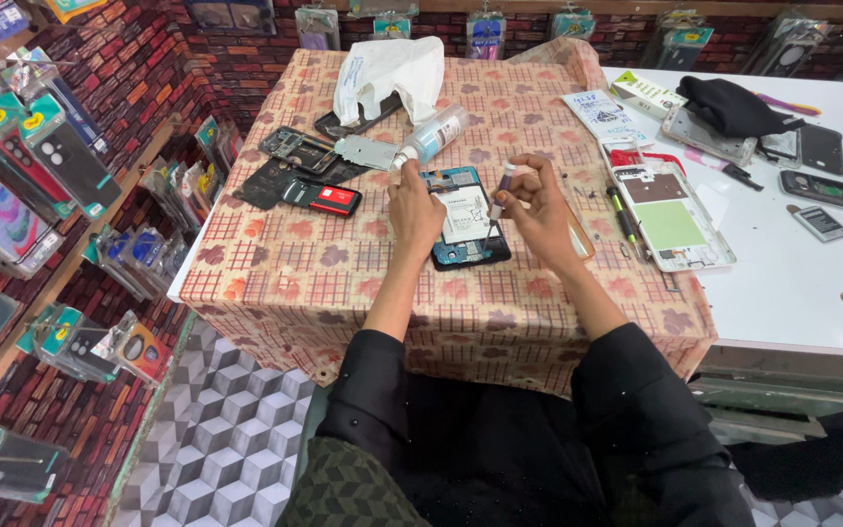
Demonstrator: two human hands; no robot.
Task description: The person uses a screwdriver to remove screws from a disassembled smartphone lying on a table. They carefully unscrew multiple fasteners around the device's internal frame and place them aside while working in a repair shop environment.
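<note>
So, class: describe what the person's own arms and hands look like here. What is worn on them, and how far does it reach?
Both arms wear loose black sleeves, pushed up to about the elbows, so the forearms are bare. The left hand and right hand are bare: no gloves. No watch, bracelet or ring can be made out at this size.

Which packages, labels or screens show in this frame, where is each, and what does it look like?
Hanging packages: left wall racks, clear packs with teal tops and yellow round stickers.
Hanging packs: back brick wall, small and clear, blue inserts.
Box: far right of the table, flat, white with green.
Printed card: beside the box, white with blue print.
Battery label: on the opened phone between left hand and right hand, white rectangle.
</note>
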